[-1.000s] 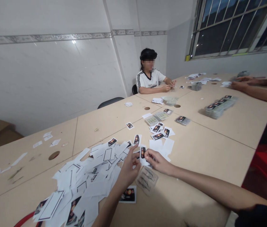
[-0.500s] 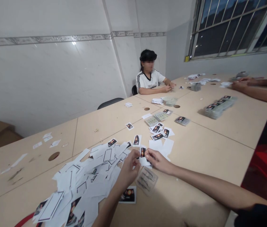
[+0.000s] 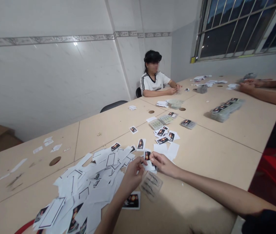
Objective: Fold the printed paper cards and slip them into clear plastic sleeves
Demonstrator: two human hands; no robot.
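Observation:
My left hand (image 3: 135, 169) is curled, its thumb and fingertips close together beside a small printed card (image 3: 147, 155). Whatever those fingers may hold is too small to make out. On the card's other side, my right hand (image 3: 163, 164) pinches at its right edge. White paper (image 3: 149, 166) shows just below, between the hands. A clear plastic case (image 3: 151, 186) with dark slender items inside lies under my hands on the table. Near my left forearm rests another dark printed card (image 3: 133, 201).
A wide heap of white slips and cards (image 3: 91, 185) spreads at left. Beyond my hands lie more cards (image 3: 163, 138), plastic cases (image 3: 161, 122) and a long stack of cases (image 3: 226, 110). One person (image 3: 154, 81) sits across; another person's arms (image 3: 267, 89) reach in at right.
My left fingertips have shifted slightly down, away from the printed card. My right hand stays almost in the same spot. The view has moved very slightly.

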